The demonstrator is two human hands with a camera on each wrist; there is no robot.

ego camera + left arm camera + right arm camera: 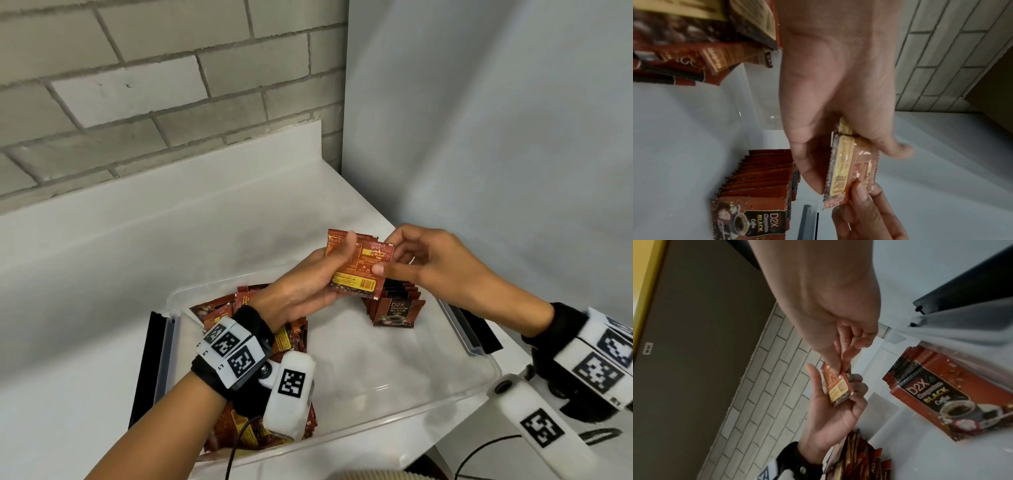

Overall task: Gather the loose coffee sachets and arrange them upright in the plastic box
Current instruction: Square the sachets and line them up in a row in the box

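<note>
My left hand (318, 284) holds a small stack of red coffee sachets (364, 270) above the clear plastic box (394, 390), thumb across their face. My right hand (407, 260) pinches the right edge of the same stack (851, 168) between thumb and fingers. The left wrist view shows two or more sachets in the stack, edges roughly together. The stack (838, 389) is also in the right wrist view. A row of upright sachets (397, 305) stands at the box's far side, "D2X Black Coffee" facing front. A loose pile of sachets (260, 329) lies in the box's left part under my left wrist.
The box sits on a white counter (137, 260) in a corner, brick wall behind and a grey wall to the right. Black clip handles (150, 363) flank the box on both ends. A cable (486, 452) trails near the front right.
</note>
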